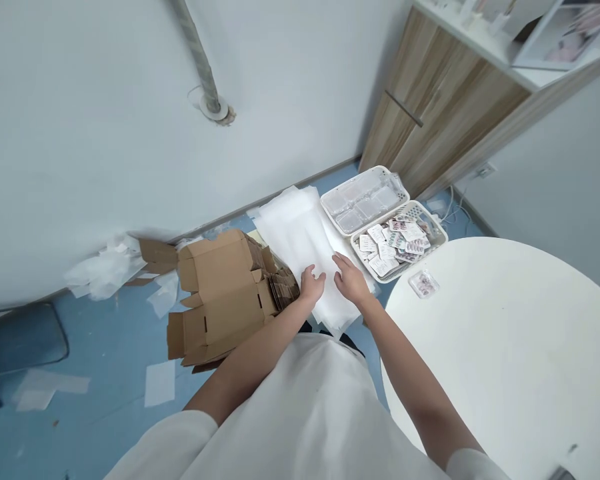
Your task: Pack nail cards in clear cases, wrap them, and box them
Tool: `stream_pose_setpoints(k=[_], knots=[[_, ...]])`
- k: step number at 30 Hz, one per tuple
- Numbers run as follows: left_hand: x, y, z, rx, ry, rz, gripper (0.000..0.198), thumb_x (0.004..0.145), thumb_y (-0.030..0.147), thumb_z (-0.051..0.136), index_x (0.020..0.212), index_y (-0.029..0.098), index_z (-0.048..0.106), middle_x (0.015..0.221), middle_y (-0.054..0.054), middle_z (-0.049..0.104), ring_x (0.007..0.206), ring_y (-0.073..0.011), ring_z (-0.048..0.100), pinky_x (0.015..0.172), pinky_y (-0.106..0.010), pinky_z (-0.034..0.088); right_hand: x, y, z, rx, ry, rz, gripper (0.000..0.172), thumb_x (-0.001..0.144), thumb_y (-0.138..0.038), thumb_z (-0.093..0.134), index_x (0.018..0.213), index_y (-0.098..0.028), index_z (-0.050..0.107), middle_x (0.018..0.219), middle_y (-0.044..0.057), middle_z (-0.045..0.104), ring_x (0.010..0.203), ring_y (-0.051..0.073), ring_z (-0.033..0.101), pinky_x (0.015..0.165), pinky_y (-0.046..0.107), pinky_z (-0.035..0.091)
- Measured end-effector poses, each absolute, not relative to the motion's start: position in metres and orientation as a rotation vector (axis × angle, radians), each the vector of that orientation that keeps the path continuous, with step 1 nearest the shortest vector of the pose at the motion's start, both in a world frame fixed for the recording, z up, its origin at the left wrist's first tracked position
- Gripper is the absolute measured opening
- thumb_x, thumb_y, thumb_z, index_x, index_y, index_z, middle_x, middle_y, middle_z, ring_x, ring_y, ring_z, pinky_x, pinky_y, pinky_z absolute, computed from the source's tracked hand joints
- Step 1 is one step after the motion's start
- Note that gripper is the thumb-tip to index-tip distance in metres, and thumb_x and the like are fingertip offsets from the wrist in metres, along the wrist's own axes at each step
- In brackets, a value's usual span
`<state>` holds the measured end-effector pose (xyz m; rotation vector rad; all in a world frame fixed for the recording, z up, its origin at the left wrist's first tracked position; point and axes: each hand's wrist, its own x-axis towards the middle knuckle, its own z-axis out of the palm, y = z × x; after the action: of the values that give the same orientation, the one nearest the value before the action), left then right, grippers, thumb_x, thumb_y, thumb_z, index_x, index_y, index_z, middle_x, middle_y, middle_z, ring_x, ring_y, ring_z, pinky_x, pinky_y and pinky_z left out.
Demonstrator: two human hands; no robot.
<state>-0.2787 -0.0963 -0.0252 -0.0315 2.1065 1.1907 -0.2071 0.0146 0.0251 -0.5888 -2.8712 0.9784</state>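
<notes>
A stack of thin white sheets (297, 230) lies in front of me, between flattened brown cardboard boxes (230, 287) and two white baskets. Over the lower part of the stack is my left hand (313, 285), its thumb and fingers apart with nothing between them. Just to its right, my right hand (351, 279) has its fingers stretched out over the sheets near their right edge. Whether the fingertips touch the paper is hard to tell. The nearer basket (396, 272) holds many small printed packs (386, 252); the farther basket (325, 208) holds clear plastic boxes (363, 200).
A round white table (505, 327) stands at the right with a small clear pack (424, 284) on its edge. Behind are a wooden cabinet (445, 100) and the wall. Loose paper (160, 383) and a dark-framed chair (25, 337) are at the left.
</notes>
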Motion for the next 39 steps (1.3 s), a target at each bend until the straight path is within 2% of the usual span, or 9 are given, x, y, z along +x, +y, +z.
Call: stream_pose_setpoints(k=[6,10,14,17,20,24,27,31,39], knots=[[-0.257,-0.116,-0.011,0.242,2.083,1.195,0.054,0.075,0.035,0.056,0.124,0.017,0.039,0.133,-0.013,0.036,0.119,-0.0248,0.041,0.095,-0.033,0.035,-0.162,-0.007,0.055,-0.819,-2.621,0.906,0.043,0.080,-0.019,0.039,0.122,-0.017,0.046,0.121,0.010,0.052,0.113,0.022,0.047,0.091,0.038,0.042],[-0.245,-0.126,-0.003,0.349,2.049,1.116,0.059,0.076,0.041,0.054,0.127,0.018,0.035,0.137,-0.013,0.030,0.125,-0.0255,0.033,0.099,-0.033,0.031,-0.123,-0.027,0.069,-0.988,-2.422,0.934,0.038,0.082,-0.025,0.038,0.118,-0.021,0.049,0.118,0.009,0.053,0.090,0.019,0.058,0.077,0.037,0.048],[-0.231,-0.124,0.002,0.390,1.970,1.007,0.071,0.075,0.049,0.051,0.133,0.019,0.024,0.143,-0.013,0.019,0.129,-0.0265,0.025,0.101,-0.035,0.028,-0.079,-0.045,0.078,-1.101,-2.277,0.932,0.038,0.082,-0.027,0.040,0.119,-0.024,0.048,0.119,0.007,0.053,0.077,0.016,0.059,0.069,0.034,0.049],[-0.216,-0.116,0.003,0.437,1.864,0.968,0.075,0.074,0.053,0.051,0.135,0.020,0.020,0.144,-0.012,0.018,0.131,-0.0252,0.021,0.102,-0.035,0.026,-0.046,-0.056,0.080,-1.224,-2.153,0.898,0.037,0.082,-0.028,0.040,0.118,-0.024,0.047,0.117,0.007,0.054,0.069,0.014,0.057,0.065,0.033,0.049],[-0.196,-0.103,0.003,0.500,1.755,1.040,0.071,0.074,0.045,0.055,0.133,0.020,0.024,0.136,-0.014,0.034,0.124,-0.0221,0.035,0.097,-0.031,0.033,-0.014,-0.065,0.079,-1.359,-2.012,0.869,0.037,0.081,-0.030,0.041,0.117,-0.024,0.048,0.115,0.007,0.055,0.067,0.014,0.056,0.065,0.033,0.049],[-0.163,-0.081,0.003,0.623,1.625,1.134,0.053,0.075,0.031,0.055,0.122,0.016,0.038,0.094,-0.008,0.062,0.085,-0.0158,0.060,0.077,-0.028,0.044,0.030,-0.073,0.074,-1.506,-1.856,0.857,0.038,0.080,-0.030,0.043,0.116,-0.023,0.049,0.112,0.006,0.057,0.068,0.013,0.056,0.067,0.033,0.048],[-0.135,-0.064,0.003,0.762,1.592,1.131,0.044,0.073,0.026,0.054,0.115,0.014,0.044,0.075,-0.002,0.061,0.066,-0.0124,0.059,0.067,-0.026,0.045,0.065,-0.076,0.067,-1.610,-1.743,0.847,0.039,0.078,-0.030,0.043,0.116,-0.023,0.049,0.113,0.006,0.057,0.068,0.013,0.055,0.071,0.033,0.047],[-0.098,-0.046,-0.001,0.964,1.587,1.061,0.046,0.072,0.023,0.055,0.115,0.014,0.044,0.069,0.001,0.058,0.064,-0.0110,0.057,0.068,-0.025,0.045,0.115,-0.076,0.049,-1.715,-1.583,0.831,0.041,0.076,-0.030,0.044,0.115,-0.021,0.051,0.114,0.007,0.057,0.066,0.013,0.054,0.072,0.035,0.047],[-0.043,-0.018,-0.019,1.144,1.654,0.777,0.050,0.070,0.019,0.057,0.118,0.017,0.044,0.077,0.000,0.059,0.069,-0.0113,0.057,0.073,-0.027,0.043,0.191,-0.069,0.007,-1.856,-1.478,0.900,0.048,0.073,-0.027,0.044,0.120,-0.019,0.047,0.113,0.007,0.059,0.057,0.011,0.048,0.071,0.035,0.048]])
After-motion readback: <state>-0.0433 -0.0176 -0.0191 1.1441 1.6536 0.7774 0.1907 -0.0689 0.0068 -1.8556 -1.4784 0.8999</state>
